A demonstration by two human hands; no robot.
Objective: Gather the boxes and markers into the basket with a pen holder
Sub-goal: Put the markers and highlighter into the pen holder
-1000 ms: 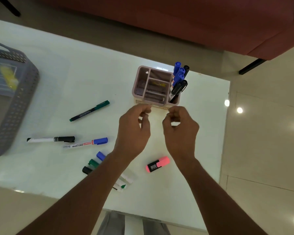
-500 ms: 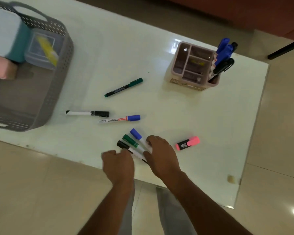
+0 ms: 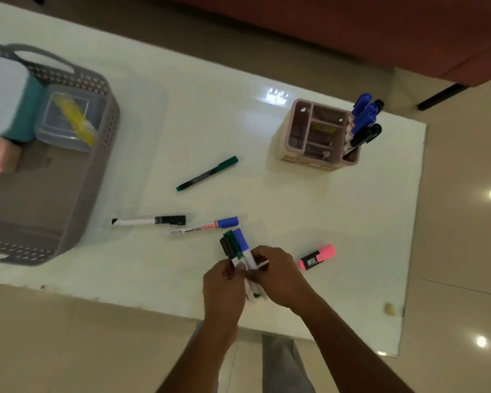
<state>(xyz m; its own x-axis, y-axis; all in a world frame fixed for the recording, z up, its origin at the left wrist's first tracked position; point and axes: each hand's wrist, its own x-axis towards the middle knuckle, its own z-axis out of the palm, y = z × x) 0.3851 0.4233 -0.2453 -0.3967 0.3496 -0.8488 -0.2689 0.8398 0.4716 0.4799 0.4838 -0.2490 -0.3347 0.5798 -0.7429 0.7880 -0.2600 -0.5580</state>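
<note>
- Both hands, on the three loose markers at the near edge half a second ago, are now closing round them as one bundle (image 3: 238, 248): black, green and blue caps pointing away from me, white barrels running back between the palms.
- Left hand (image 3: 223, 290) is pinching the barrels from the left, right hand (image 3: 278, 275) is wrapping them from the right. Both grips are pressed on the bundle, none spread.
- I'm reading the long axis as roughly along my line of sight, leaning slightly left at the cap end.
- Pen holder (image 3: 319, 136) is sitting far right on the bench (image 3: 182, 117), well apart from the grip, up and right of it. Right hand is nearer.
- Its rightmost slot is already carrying blue and black markers; the other compartments are looking mostly free.
- Judgement: the bundle needs tipping upright, then swinging right and away.
- Loose on the bench: green pen (image 3: 207, 173), black-capped marker (image 3: 149, 220), blue-capped marker (image 3: 204, 226), pink highlighter (image 3: 318, 257) just right of the right hand.
- Grey basket (image 3: 97, 154) is at far left with boxes inside, well away from the holder.
</note>
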